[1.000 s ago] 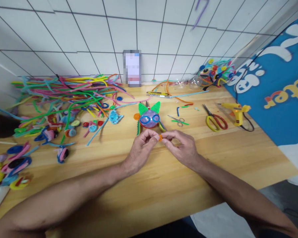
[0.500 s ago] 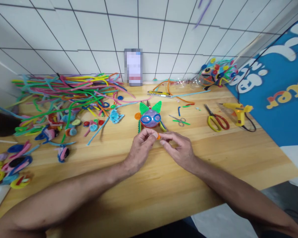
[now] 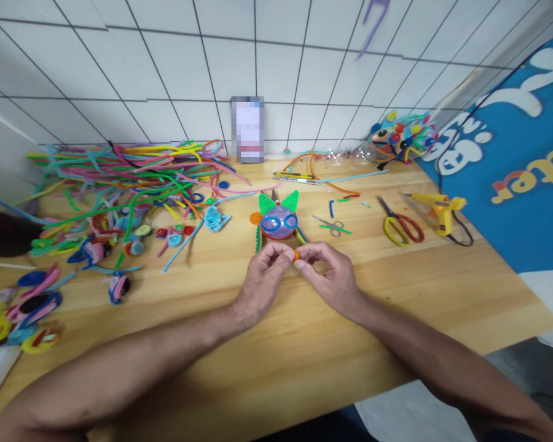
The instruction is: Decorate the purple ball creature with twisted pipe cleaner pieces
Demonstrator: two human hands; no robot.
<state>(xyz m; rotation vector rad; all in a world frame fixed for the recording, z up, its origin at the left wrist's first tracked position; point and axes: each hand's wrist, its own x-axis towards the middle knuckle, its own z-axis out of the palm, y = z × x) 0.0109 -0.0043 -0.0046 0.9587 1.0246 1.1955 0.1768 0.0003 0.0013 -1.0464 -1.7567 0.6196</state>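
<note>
Between my two hands is a small orange pipe cleaner coil [image 3: 296, 254]. My left hand [image 3: 268, 274] pinches it with thumb and forefinger, and my right hand [image 3: 328, 274] grips its other side with the fingertips. Just beyond them sits a clear ball figure [image 3: 279, 228] with green pipe cleaner ears [image 3: 289, 201] and blue ring eyes. A flat orange spiral [image 3: 255, 218] lies at its left side. My fingers partly hide the figure's lower part.
Pipe cleaners [image 3: 133, 166] are heaped at the back left. Small scissors [image 3: 335, 228], red-and-yellow scissors [image 3: 399, 227] and a yellow glue gun [image 3: 442, 212] lie to the right. A phone [image 3: 247, 130] leans on the tiled wall. A bag of bright pieces [image 3: 405, 138] stands at the back right.
My right fingers have drawn in and curled closer around the orange coil. My left hand stays almost in place, and the view has shifted slightly.
</note>
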